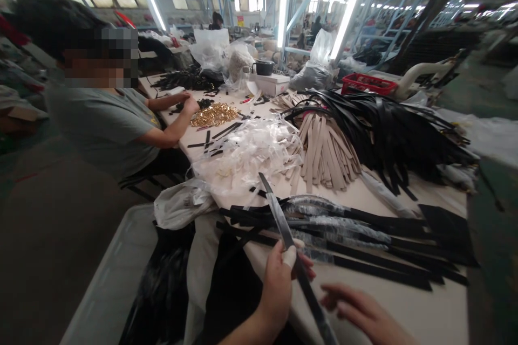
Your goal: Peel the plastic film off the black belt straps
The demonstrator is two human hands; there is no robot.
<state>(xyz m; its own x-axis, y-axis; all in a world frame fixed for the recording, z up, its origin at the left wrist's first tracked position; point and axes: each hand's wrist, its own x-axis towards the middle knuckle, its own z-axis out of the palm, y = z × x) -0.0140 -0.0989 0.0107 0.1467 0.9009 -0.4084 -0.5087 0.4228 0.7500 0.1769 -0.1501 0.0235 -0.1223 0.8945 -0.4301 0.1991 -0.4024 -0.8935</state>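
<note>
My left hand [280,275] is closed around a long black strap [302,272], with a pale covering on the thumb. Part of the strap's upper length looks wrapped in clear plastic film [277,213], and its lower end runs out at the bottom of the view. To the right of the strap, my right hand [360,307] has its fingers apart and nothing in them; a small gap separates it from the strap. Beyond my hands lie several black straps [380,261], some wrapped in clear film, side by side on the table [429,310].
Crumpled clear plastic [259,145], a fan of beige strips [324,156] and a heap of black straps [388,129] cover the table further back. At the left, a seated co-worker [105,113] handles small parts near gold hardware [214,115]. A translucent bin [109,275] stands below the table's edge.
</note>
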